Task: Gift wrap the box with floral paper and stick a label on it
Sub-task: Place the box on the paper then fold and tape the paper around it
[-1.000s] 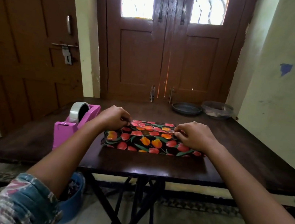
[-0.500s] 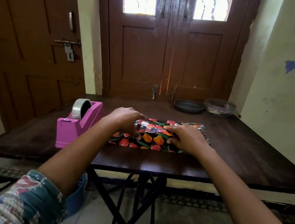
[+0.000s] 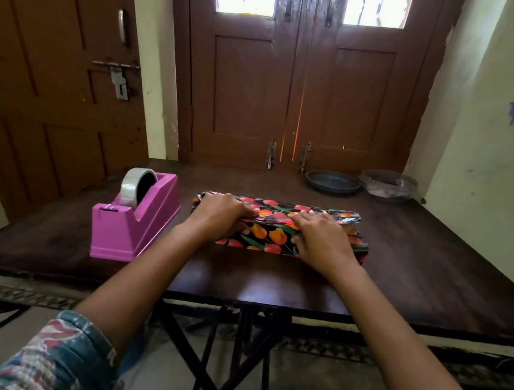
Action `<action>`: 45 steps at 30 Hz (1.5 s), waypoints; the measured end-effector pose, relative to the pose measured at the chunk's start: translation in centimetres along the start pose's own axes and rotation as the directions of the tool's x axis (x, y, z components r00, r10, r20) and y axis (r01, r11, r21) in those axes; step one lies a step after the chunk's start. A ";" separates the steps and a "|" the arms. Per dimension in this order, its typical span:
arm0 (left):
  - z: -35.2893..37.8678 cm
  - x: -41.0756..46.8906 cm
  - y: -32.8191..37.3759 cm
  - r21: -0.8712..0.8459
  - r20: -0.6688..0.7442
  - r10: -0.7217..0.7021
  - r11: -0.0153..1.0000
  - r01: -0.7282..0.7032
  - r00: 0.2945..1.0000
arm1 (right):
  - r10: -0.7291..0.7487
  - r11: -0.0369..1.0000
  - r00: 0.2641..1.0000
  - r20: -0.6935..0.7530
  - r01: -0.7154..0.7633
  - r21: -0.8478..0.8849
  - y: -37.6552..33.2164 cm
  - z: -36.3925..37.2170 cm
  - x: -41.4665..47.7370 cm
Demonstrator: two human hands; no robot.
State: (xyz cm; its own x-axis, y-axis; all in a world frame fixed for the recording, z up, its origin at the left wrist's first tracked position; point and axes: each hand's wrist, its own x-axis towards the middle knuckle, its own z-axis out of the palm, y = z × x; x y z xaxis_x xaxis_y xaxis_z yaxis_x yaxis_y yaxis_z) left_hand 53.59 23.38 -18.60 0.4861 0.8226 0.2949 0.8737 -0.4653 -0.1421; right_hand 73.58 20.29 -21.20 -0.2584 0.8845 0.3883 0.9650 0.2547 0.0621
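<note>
Left hand point(image 3: 223, 215) and right hand point(image 3: 325, 242) hide parts of the box point(image 3: 271, 236).

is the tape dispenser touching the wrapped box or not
Apart. The head view shows a strip of dark table between the pink tape dispenser and the wrapped box.

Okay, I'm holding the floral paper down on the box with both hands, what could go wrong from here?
Both your left hand and right hand hold down the seam of the black floral wrapping paper, and no tape shows on it; freeing one to reach the pink tape dispenser could let it spring open. The paper's crumpled right end looks unfolded and might tear.
</note>
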 end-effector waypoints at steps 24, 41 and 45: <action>3.3 -1.6 -0.1 -0.145 -0.324 -0.089 0.988 0.043 0.942 | -0.010 0.996 0.958 -0.286 0.036 0.085 -1.7 3.4 -0.1; -5.8 -9.3 -9.8 -0.433 0.275 -0.856 0.295 0.851 0.437 | 0.050 0.979 0.984 -0.171 -0.014 0.204 -2.1 2.1 -0.2; -6.2 -9.1 -10.0 -0.583 0.450 -0.783 0.108 0.806 0.430 | 0.052 0.978 0.984 -0.171 -0.016 0.206 -2.0 2.1 -0.2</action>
State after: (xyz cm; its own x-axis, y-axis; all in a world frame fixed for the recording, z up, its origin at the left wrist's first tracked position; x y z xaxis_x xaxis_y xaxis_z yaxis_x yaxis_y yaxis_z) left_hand 40.31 18.51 -14.04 -0.4654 0.8651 -0.1869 0.4742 0.4221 0.7726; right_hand 71.58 20.39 -23.38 -0.1965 0.8167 0.5426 0.9392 0.3157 -0.1350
